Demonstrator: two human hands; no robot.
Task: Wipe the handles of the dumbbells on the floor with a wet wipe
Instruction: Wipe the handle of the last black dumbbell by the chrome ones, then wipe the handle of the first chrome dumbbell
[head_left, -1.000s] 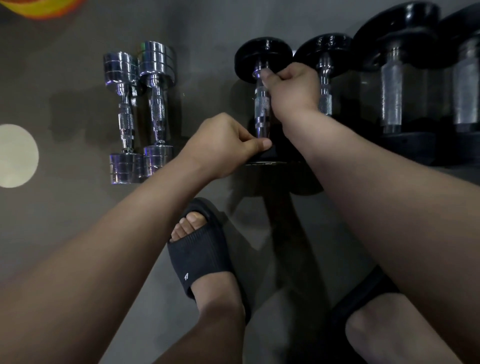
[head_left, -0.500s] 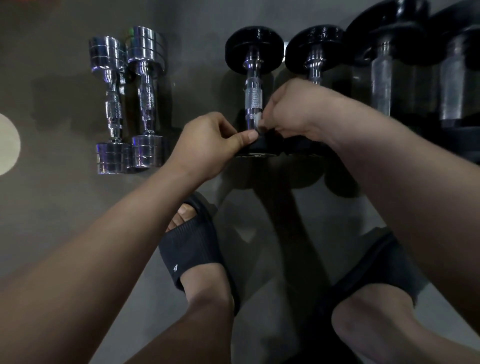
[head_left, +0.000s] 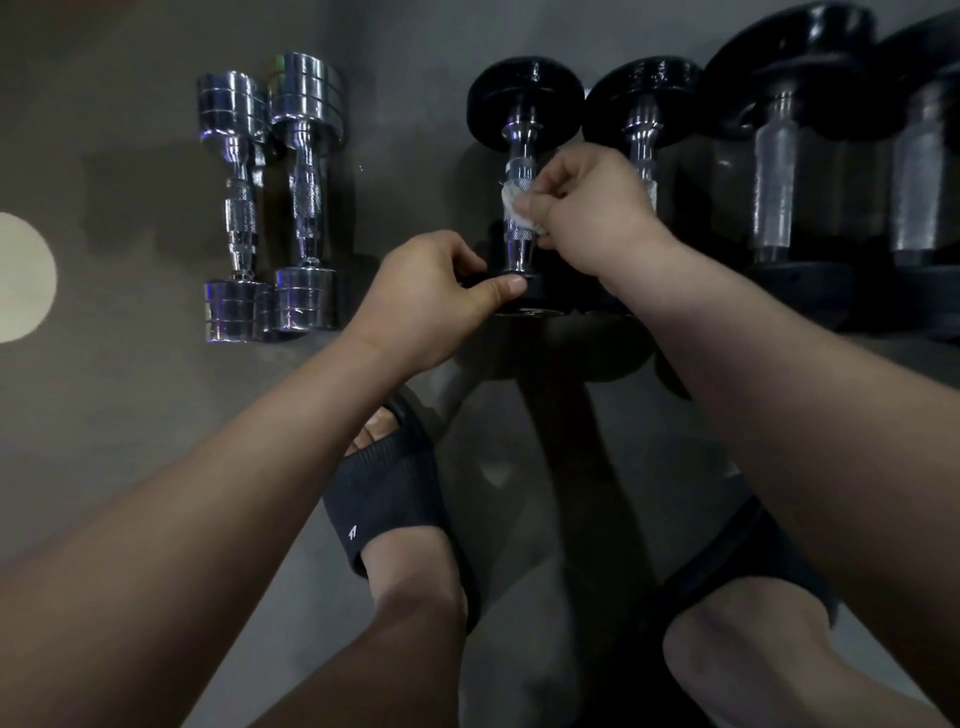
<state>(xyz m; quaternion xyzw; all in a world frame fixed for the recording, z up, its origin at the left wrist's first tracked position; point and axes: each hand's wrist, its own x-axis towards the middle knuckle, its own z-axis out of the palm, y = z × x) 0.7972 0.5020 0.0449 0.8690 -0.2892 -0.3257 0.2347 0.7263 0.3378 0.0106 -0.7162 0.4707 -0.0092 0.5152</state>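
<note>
In the head view, the main risk I judge is the black dumbbell (head_left: 521, 156) rolling sideways on the floor (head_left: 130, 415). Rubbing its handle (head_left: 519, 244) pushes across its length, and only the grip on the near plate (head_left: 530, 296) checks that. If it slackens, the dumbbell could knock into the second black dumbbell (head_left: 641, 119) lying just to its right. The wet wipe (head_left: 513, 205) is a small bunched wad covering only part of the handle. It may catch and shred on the knurled metal, or leave the underside and the ends unwiped. The right hand (head_left: 587, 208) is closed, its curled fingers pinching the wipe against the right side of the handle about midway along. How far the fingers reach round the bar cannot be told. The left hand (head_left: 431, 301) is also closed, gripping the rim of the near plate with the thumb laid along its top edge. Well apart to the left of the black dumbbell lie two chrome dumbbells (head_left: 306, 192) side by side. Larger dumbbells (head_left: 779, 171) lie beyond the second black one. A foot in a dark sandal (head_left: 384, 499) stands on the person's side of the near plate.
</note>
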